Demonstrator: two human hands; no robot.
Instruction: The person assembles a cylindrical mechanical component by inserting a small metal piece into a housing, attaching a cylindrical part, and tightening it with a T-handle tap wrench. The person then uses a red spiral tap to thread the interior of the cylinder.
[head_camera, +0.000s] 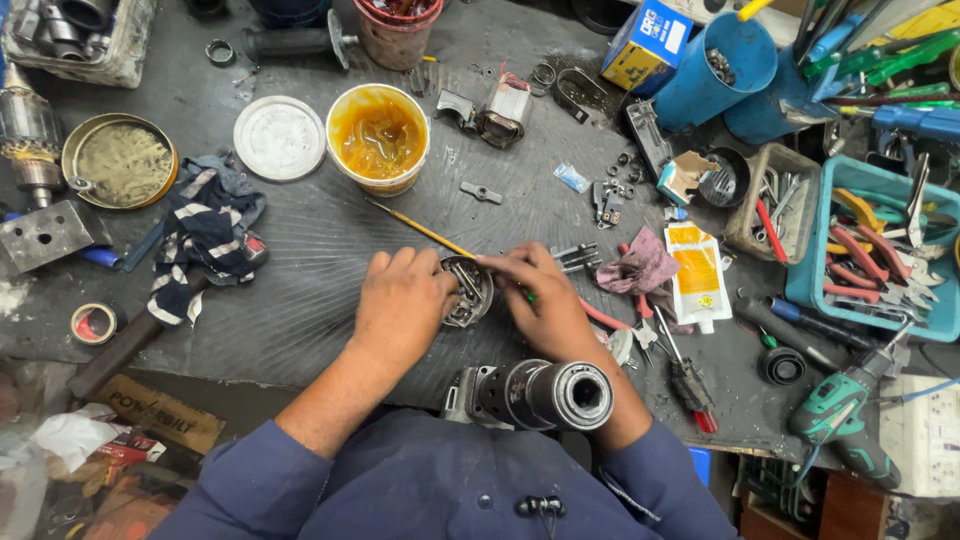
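While the left hand (400, 305) clamps the round metal housing (468, 290) at mid-table (300, 300), the right hand (540, 300) pinches a thin brush (420, 229); steady, light strokes are advised.

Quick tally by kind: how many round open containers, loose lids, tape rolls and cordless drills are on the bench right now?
Open round containers: 3 (grease tub, brass tin, red-rimmed cup)
Loose lids: 1 (white lid)
Tape rolls: 1 (tape roll)
Cordless drills: 1 (green drill)
Total: 6
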